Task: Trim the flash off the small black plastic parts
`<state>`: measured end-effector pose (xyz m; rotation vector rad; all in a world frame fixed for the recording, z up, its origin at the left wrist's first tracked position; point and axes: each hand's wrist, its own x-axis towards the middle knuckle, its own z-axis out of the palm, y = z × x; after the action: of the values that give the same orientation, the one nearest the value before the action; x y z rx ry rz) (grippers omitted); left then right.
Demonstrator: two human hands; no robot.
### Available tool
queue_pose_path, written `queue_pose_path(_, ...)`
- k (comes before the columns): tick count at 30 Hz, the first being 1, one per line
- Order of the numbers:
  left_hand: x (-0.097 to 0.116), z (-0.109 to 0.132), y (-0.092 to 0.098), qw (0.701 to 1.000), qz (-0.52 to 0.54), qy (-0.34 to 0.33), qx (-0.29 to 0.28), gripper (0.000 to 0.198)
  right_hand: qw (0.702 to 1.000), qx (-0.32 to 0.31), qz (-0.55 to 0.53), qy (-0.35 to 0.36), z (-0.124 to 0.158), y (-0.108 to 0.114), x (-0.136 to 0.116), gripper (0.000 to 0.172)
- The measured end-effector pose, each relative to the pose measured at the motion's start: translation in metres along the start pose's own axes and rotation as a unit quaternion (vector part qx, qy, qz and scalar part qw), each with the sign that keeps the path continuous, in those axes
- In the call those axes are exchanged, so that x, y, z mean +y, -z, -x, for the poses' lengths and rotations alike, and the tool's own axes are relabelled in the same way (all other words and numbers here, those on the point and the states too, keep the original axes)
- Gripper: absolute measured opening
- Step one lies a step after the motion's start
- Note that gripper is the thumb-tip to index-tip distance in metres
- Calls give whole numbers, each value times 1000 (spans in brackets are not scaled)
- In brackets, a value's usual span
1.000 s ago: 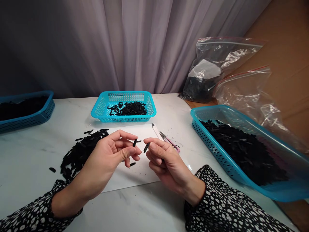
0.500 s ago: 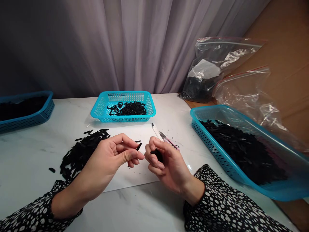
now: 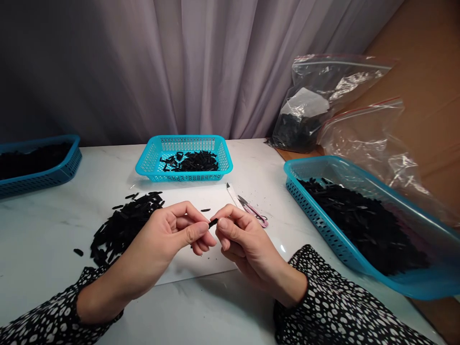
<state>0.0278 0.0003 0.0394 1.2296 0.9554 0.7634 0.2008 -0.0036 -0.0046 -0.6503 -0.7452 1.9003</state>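
Observation:
Over a white sheet of paper, both hands meet at one small, thin black piece. My left hand pinches its left end between thumb and fingers. The thumb and forefinger of my right hand close on the other end; whatever lies in that palm is hidden by the curled fingers. Left of my left hand, partly behind it, spreads a pile of similar black pieces. A single black sliver lies on the paper just beyond my fingertips.
Pink-handled scissors and a slim white pointed tool lie beyond my right hand. Blue baskets holding black pieces stand at the back, left and right. Clear zip bags stand behind the right one.
My right hand's thumb and forefinger have moved onto the black piece held by my left hand. The black pieces that showed in my right hand are now out of sight.

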Motion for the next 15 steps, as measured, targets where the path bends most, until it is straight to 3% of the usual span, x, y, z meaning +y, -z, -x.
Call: queue_pose_path(15, 2, 1, -3, 999, 33, 3, 19, 16, 997, -24, -35, -58, 2, 2, -2, 29)
